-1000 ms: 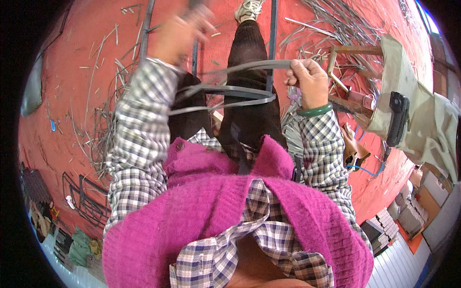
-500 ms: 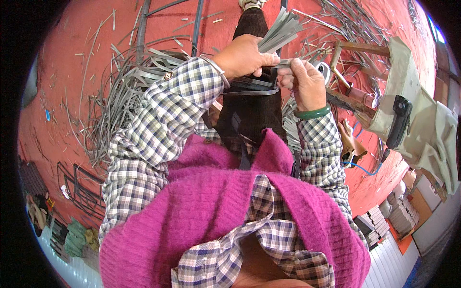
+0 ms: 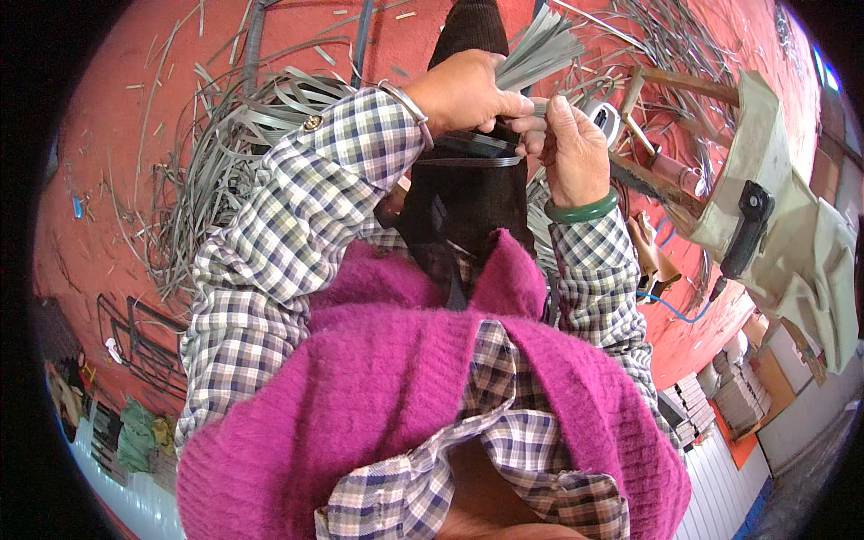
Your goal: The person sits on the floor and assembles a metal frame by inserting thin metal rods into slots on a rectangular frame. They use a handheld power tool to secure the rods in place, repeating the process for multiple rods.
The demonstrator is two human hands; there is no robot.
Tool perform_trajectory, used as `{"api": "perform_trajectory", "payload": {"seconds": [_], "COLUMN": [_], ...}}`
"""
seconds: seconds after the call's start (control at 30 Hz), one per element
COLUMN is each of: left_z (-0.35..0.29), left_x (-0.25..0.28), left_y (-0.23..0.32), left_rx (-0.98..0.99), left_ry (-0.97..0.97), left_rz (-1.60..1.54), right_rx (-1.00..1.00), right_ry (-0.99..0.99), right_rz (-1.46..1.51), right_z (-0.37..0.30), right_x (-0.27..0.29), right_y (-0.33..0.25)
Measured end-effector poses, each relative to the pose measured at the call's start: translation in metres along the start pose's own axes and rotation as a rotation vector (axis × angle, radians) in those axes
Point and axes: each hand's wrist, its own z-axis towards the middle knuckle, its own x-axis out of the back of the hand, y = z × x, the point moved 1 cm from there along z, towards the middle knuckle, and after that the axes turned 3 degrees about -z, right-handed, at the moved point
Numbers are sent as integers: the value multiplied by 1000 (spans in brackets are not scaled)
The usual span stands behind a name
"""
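A fanned bundle of flat grey strips (image 3: 545, 52) is gripped in my left hand (image 3: 466, 92), its loose ends spreading to the upper right. Close beside it, my right hand (image 3: 576, 155) is closed, thumb and fingers pinching the narrow end of the same strips. The two hands nearly meet above my dark-clad leg. Across the leg lies a thin band of grey strips (image 3: 472, 163), with a dark flat piece (image 3: 481, 142) just above it. Fingers partly hide where the bundle is held.
Tangled grey strips (image 3: 220, 166) heap on the red floor to the left, with more (image 3: 661, 45) at the far right. A wooden frame (image 3: 688, 85) draped with pale cloth (image 3: 783, 243) stands at the right, a black handle-shaped tool (image 3: 749, 229) against it. Metal bars (image 3: 360, 45) lie ahead.
Both hands keep their grip on the strips and have shifted slightly; the view has tilted a little. The bundle sits slightly farther right and higher in the picture.
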Motion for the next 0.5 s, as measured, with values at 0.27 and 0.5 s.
{"api": "perform_trajectory", "payload": {"seconds": [0.27,0.5], "left_z": [-1,-2], "left_x": [3,7], "left_y": [-3,-6], "left_rx": [32,91], "left_ry": [-98,-142], "left_rz": [-4,-213], "right_rx": [48,-48], "right_ry": [-119,-286], "right_rz": [-287,245], "right_z": [2,10], "right_x": [7,20], "right_y": [-5,9]}}
